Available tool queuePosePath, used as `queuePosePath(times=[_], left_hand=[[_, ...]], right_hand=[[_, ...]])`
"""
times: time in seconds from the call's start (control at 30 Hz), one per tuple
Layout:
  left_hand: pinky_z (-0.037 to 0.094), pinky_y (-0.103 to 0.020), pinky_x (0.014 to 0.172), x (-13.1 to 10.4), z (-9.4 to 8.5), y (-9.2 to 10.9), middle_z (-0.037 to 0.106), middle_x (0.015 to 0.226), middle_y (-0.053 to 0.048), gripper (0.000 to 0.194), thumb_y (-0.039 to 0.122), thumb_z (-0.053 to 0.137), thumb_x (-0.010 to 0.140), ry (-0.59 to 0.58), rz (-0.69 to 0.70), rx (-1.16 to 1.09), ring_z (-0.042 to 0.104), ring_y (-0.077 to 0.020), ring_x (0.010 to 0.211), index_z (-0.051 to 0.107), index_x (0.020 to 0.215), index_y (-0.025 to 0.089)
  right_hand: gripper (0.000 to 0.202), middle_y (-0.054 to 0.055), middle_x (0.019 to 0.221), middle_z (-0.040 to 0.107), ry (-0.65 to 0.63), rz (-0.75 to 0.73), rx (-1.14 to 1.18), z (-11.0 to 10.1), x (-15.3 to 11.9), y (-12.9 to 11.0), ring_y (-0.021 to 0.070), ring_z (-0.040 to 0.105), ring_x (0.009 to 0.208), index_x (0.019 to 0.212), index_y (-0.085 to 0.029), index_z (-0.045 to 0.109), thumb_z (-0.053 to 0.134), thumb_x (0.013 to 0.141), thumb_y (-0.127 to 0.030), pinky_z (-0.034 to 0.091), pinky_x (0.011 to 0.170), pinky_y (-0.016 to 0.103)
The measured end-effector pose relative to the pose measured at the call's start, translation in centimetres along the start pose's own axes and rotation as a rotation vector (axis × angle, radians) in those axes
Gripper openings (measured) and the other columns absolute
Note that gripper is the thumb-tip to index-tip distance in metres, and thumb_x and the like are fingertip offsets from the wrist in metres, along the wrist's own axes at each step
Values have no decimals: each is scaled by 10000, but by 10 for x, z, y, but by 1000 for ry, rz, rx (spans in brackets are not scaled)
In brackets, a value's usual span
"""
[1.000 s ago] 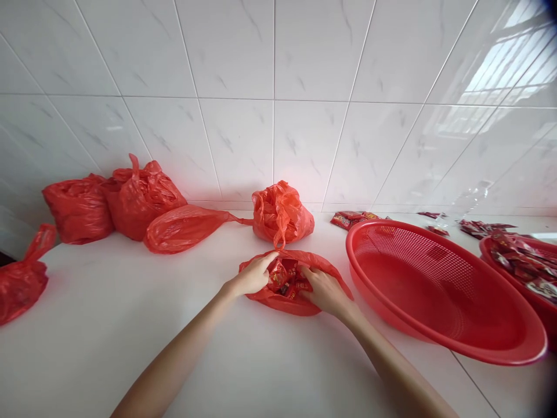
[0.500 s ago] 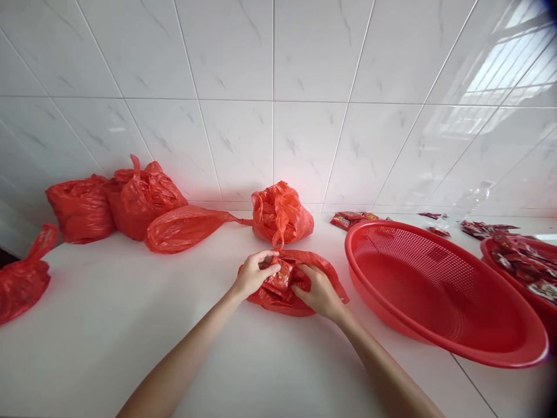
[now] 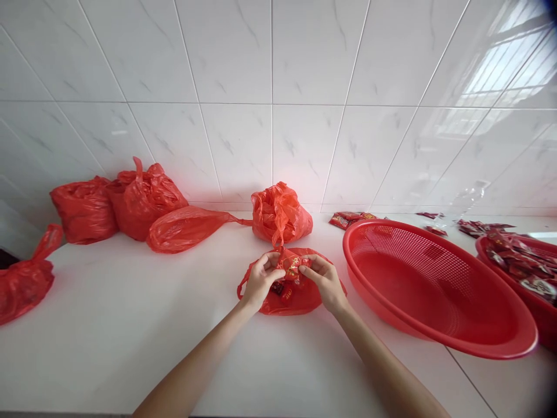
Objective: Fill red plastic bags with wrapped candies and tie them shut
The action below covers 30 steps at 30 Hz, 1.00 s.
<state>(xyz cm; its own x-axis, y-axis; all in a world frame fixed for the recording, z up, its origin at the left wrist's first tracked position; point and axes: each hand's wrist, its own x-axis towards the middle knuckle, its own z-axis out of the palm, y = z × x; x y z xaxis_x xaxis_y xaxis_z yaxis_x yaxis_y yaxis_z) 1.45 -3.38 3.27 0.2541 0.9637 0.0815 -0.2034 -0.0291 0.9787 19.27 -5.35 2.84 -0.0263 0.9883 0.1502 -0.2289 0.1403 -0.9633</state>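
Observation:
My left hand [image 3: 261, 281] and my right hand [image 3: 325, 282] pinch a small red packet with gold print [image 3: 292, 266] between thumbs and fingers, one at each side of it. The packet is held just above an open red plastic bag [image 3: 307, 302] that lies flattened on the white counter. Inside that bag, below the packet, lie several more small red and dark packets [image 3: 286, 292], partly hidden by my left fingers. A bunched red plastic bag [image 3: 282, 216] stands right behind, close to my fingertips.
Knotted red bags [image 3: 145, 197] and a limp red bag [image 3: 185, 229] are at the left. A large red colander [image 3: 418, 290] stands to the right. Beyond it are a basket heaped with packets [image 3: 517, 261], loose packets [image 3: 348, 219] and a clear bottle [image 3: 467, 200] by the tiled wall.
My right hand has come up out of the bag and now grips the packet's right side. The packet has shifted slightly right and up, exposing the packets beneath.

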Motion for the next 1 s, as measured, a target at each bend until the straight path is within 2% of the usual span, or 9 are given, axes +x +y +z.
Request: queuePosePath(times=[0.1,0.27,0.43,0.57,0.73,0.9,1.0], left_hand=[[536,-335,818,-4,0,1,706,986,-61,283,358,665,849,-116,-20,-7,662,-201,884,664,1056,165],[508,-296,790,-7,-4,-2,704,879,-42,292,427,659,878,-96,6,69,640,-179,826,700,955,148],[510,-322,830,-5,-9,-1,714,936,-70,330,441,657,876,-123,-16,92,654,-206,877,713,1015,146],[521,-320,784,-6,-8,0,695,840,-48,341,460,679,851,-130,-40,100,642,-188,790,714,996,153],[508,-315,869,-9,-4,3,725,966,-38,270,449,648,864,-116,23,181,648,-211,936,729,965,213],[498,-282,749,-12,-7,9,704,839,-14,198,391,677,829,-149,19,284,629,-188,808,728,883,207],[469,-264,702,-13,-7,12,662,774,4,167,356,676,820,-203,34,310,589,-161,741,726,883,209]], right_hand=[[248,21,845,702,-67,-16,-17,-1,-1,-1,157,620,726,910,-201,641,751,808,-399,498,693,294],[253,0,808,666,-132,1,-66,0,-4,-5,152,604,713,894,-197,614,749,798,-388,491,707,300],[306,17,908,680,-220,19,-103,3,-6,-8,164,637,779,979,-197,623,756,796,-404,511,751,312],[279,25,927,687,-198,3,-22,6,-6,-6,182,658,825,930,-203,609,750,806,-408,540,780,342],[299,31,985,693,-203,21,5,7,-7,-8,207,653,944,919,-212,601,778,776,-407,526,887,382],[265,12,905,670,-156,-12,-122,5,-7,-11,164,609,825,919,-202,639,704,848,-449,492,793,307],[266,13,872,662,-160,11,-109,3,-6,-9,150,589,781,884,-193,644,722,835,-442,476,765,295]])
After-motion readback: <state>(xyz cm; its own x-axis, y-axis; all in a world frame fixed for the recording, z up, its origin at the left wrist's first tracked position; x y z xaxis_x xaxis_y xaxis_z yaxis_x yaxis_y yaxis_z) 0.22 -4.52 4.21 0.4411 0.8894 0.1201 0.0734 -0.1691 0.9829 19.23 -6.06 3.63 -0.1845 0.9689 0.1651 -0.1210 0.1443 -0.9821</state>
